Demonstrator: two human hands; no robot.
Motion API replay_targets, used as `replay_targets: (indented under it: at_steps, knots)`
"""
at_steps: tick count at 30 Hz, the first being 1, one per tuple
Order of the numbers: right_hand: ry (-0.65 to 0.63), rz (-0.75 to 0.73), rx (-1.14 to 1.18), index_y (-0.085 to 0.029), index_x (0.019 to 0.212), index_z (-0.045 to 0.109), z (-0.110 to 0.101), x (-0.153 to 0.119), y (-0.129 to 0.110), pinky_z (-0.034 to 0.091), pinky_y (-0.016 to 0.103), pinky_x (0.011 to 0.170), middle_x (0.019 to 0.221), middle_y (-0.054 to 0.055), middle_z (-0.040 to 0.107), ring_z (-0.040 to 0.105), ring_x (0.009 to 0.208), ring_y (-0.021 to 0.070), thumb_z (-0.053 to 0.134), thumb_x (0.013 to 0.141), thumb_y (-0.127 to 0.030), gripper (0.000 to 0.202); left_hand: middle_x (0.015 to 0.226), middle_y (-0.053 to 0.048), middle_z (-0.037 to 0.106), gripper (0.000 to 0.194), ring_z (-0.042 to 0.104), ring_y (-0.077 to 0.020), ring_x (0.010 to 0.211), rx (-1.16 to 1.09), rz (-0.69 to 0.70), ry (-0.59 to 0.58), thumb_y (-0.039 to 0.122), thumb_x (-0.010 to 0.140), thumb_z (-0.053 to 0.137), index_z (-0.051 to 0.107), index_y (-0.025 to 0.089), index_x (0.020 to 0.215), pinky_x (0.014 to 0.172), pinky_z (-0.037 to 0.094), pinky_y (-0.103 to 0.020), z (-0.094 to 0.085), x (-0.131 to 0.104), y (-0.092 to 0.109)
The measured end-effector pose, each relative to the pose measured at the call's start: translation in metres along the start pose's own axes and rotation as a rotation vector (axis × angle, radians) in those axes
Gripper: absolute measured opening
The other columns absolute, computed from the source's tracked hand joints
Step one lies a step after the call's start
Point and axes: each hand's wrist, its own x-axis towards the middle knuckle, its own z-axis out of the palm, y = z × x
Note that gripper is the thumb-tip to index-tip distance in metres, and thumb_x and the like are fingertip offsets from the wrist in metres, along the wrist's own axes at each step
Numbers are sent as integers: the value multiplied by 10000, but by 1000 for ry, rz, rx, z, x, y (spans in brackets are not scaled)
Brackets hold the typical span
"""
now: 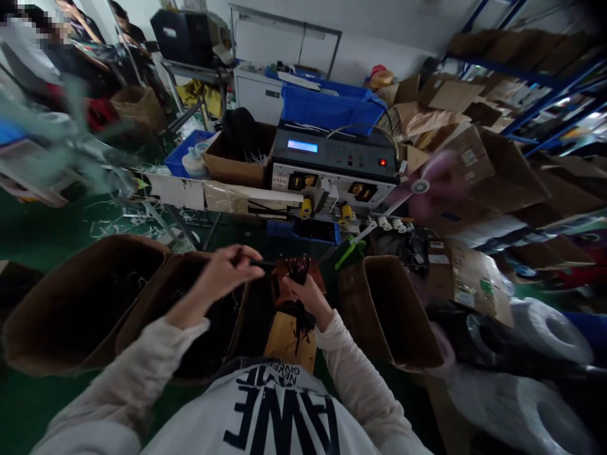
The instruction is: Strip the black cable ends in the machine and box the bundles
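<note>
My right hand (309, 296) is closed round a bundle of short black wires (298, 270), whose ends fan out above the fingers. To its left, my left hand (226, 273) is raised with thumb and fingers pinched on a thin black wire (268, 263), which points toward the bundle; motion blurs it. Beneath the right hand is a reddish-brown box-like surface (281, 292). Closer to my body, a wooden board (279, 338) carries more black wires (300, 332). Ahead of both hands stands a wire-processing machine (332, 158) with a lit blue display.
Open cardboard boxes (61, 316) stand at my left, and another tall carton (365, 297) is at my right. Pink fan blades (420, 186) and a greenish fan (83, 142) flank the bench. Wrapped rolls (550, 328) lie at right. People (128, 31) are at the far left.
</note>
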Motion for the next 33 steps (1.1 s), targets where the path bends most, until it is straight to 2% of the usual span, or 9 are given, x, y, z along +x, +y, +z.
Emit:
replay_targets:
  at_steps: [2, 4, 8, 16, 20, 23, 26, 28, 33]
  knots:
    - [17, -51, -113, -151, 713, 543, 7, -4, -2, 273, 190, 372, 445, -73, 417, 346, 381, 54, 642, 693, -468, 333, 536, 55, 466, 326, 418, -65, 498, 123, 29, -46, 336, 597, 749, 668, 129, 835, 498, 302, -183, 48, 6, -23]
    - [16, -106, -201, -142, 705, 559, 11, -9, -4, 292, 194, 396, 482, -51, 463, 389, 420, 66, 614, 712, -472, 334, 602, 21, 552, 240, 482, -89, 554, 257, 92, -44, 339, 686, 688, 664, 140, 817, 530, 331, -196, 76, 10, -38]
    - [11, -133, -257, -145, 744, 583, 10, -16, -6, 315, 198, 419, 500, -49, 479, 405, 437, 73, 600, 720, -446, 303, 696, -26, 650, 106, 577, -128, 651, 419, 253, -79, 223, 768, 589, 655, 148, 733, 600, 383, -215, 75, 19, -36]
    - [-92, -70, 2, -160, 740, 550, -9, -16, 24, 298, 192, 395, 456, -84, 419, 332, 374, 42, 677, 676, -422, 298, 725, -22, 665, 138, 562, -126, 641, 657, 465, 228, 223, 739, 613, 676, 121, 807, 615, 404, -236, -27, 61, 38]
    - [-71, -12, 153, -159, 752, 543, -24, -21, 34, 267, 180, 375, 455, -97, 394, 303, 365, 30, 716, 648, -406, 319, 703, 4, 609, 230, 514, -102, 612, 765, 485, 599, 301, 751, 611, 676, 101, 845, 612, 398, -229, -92, 62, 65]
    - [31, 16, 219, -154, 741, 540, -38, -29, 37, 251, 177, 366, 457, -100, 388, 278, 360, 21, 737, 628, -393, 330, 683, 24, 599, 292, 522, -90, 605, 668, 457, 817, 364, 759, 619, 676, 96, 860, 600, 413, -222, -134, 55, 68]
    - [103, 8, 240, -155, 727, 532, -50, -35, 35, 248, 176, 368, 454, -102, 385, 277, 363, 20, 753, 604, -380, 339, 753, 19, 650, 270, 580, -97, 649, 500, 462, 724, 317, 808, 572, 670, 116, 959, 638, 459, -238, -152, 41, 56]
    - [133, -2, 249, -159, 756, 540, -55, -37, 33, 251, 176, 371, 465, -100, 405, 280, 363, 18, 760, 592, -372, 348, 829, 5, 674, 244, 588, -102, 687, 496, 459, 597, 232, 795, 573, 669, 131, 996, 657, 462, -233, -145, 29, 40]
    - [171, 27, 275, -132, 729, 586, -52, -35, 21, 246, 176, 370, 507, -57, 486, 283, 374, 8, 753, 619, -382, 319, 782, -9, 687, 279, 349, -50, 389, 286, 243, 195, 209, 831, 459, 667, 175, 1015, 382, 285, -195, -75, -13, -7]
